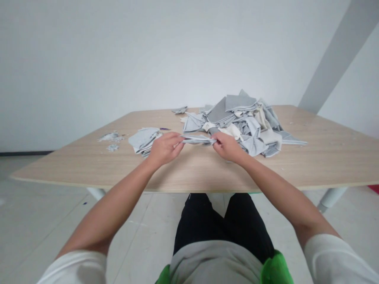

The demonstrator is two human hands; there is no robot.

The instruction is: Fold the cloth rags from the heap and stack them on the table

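Between my hands a grey piece of fabric [197, 139] is held by its two ends, a little above the table's front part. My left hand [166, 148] pinches its left end, fingers closed. At the other end my right hand [227, 146] grips the fabric between thumb and fingers. Just beyond my left hand lies a small stack of light grey fabric pieces [143, 139]. A large loose heap of grey and cream fabric pieces [245, 118] rises behind my right hand.
On the wooden table [319, 161], bits of pale scrap [111, 137] lie at the left. A thin dark tool [165, 129] rests by the stack. Another small grey fabric piece [179, 110] lies at the back edge, near the white wall [166, 51].
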